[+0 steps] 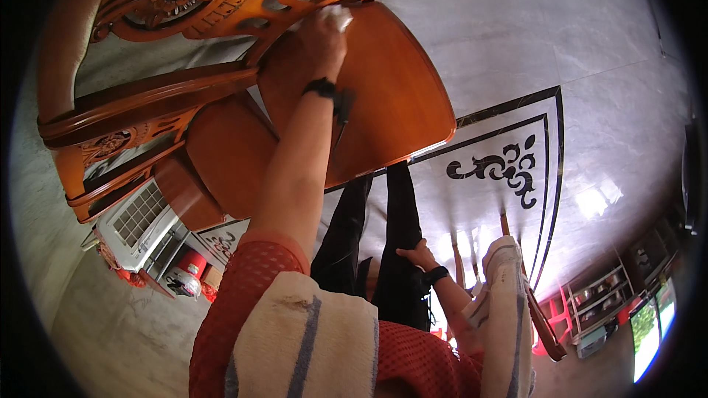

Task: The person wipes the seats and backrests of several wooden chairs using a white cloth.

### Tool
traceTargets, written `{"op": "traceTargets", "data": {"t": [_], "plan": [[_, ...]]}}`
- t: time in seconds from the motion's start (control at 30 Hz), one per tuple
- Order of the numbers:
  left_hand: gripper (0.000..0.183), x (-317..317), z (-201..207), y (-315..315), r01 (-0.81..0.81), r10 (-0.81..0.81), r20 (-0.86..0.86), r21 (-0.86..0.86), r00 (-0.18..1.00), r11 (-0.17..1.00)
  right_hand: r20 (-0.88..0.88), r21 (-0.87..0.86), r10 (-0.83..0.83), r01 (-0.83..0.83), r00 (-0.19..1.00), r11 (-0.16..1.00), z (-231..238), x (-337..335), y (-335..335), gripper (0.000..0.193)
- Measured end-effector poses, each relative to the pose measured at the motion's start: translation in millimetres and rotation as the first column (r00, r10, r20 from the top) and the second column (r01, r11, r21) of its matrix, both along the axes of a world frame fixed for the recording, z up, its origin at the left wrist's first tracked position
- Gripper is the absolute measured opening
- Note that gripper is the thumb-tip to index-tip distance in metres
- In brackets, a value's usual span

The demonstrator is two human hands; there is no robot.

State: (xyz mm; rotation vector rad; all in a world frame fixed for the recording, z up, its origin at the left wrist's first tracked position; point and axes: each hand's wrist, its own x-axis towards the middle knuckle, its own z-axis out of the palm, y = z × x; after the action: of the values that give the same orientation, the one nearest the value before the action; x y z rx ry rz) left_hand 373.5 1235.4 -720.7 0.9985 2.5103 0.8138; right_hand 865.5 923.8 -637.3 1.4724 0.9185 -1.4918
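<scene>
A wooden chair (391, 96) with a glossy reddish-brown seat and a carved backrest stands in front of me. My left hand (323, 40) is on the far part of its seat, near the backrest. Its fingers are closed on a small white cloth (339, 18), slightly blurred and mostly covered by the hand. A black band (320, 88) circles that wrist. Lower down, my right hand (419, 255) rests against my dark-trousered leg, thumb apart from the fingers and nothing held. A striped white towel (335, 328) hangs over my shoulders.
More matching chairs (228, 144) stand in a row to the left. Beyond them are a white appliance with a grille (136, 221) and a red container (193, 262). The grey tiled floor (509, 37) bears a black inlaid pattern. A shelf rack (601, 291) stands at the lower right.
</scene>
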Motion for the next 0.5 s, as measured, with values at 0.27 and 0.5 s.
{"op": "traceTargets", "data": {"t": [0.27, 0.5], "plan": [[0.040, 144, 3, -46, 0.727, -0.752, 0.016, 0.242, 0.659, 0.642, 0.018, -0.017, 0.036, -0.035, 0.999, 0.999, -7, -2, 2, 0.110], [0.043, 4, 20, -92, 0.324, -0.317, 0.548, 0.086, 0.774, 0.942, 0.006, -0.049, 0.036, -0.036, 0.999, 0.998, -4, -3, 7, 0.114]]}}
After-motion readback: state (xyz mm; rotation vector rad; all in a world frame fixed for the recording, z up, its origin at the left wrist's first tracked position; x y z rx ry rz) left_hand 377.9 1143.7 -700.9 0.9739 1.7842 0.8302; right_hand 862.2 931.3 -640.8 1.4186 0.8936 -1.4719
